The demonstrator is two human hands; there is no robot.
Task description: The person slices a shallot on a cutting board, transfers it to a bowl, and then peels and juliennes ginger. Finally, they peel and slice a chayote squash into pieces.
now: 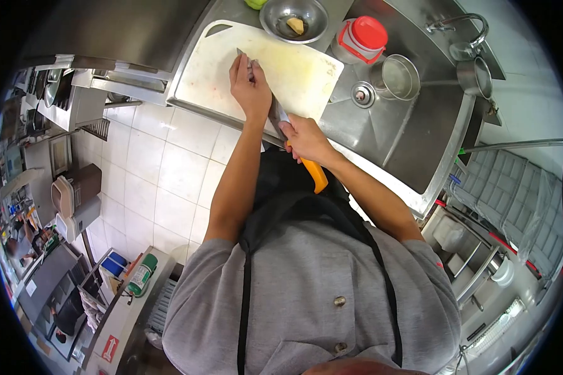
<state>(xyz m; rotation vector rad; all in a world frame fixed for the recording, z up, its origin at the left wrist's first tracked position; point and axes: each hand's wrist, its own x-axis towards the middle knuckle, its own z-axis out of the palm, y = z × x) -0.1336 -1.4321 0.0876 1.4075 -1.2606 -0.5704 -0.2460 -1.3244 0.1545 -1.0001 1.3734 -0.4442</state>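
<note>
My right hand (306,139) is wrapped round the orange handle (314,174) of a long knife (277,114). The blade runs up and to the left, past my left wrist, over the white cutting board (300,72). My left hand (251,89) is above the board with its fingers bent together near the blade's tip, pressed on or around the blade; whether anything else is between them is hidden. Just beyond the board stands a metal bowl (275,17) with a yellowish piece (295,25) inside.
Right of the board is a steel sink (394,140) with a metal pot (399,77) and a red-lidded container (368,33). A faucet (475,25) stands at the back right, beside another pot (475,78). Part of a green item (255,4) shows at the top edge.
</note>
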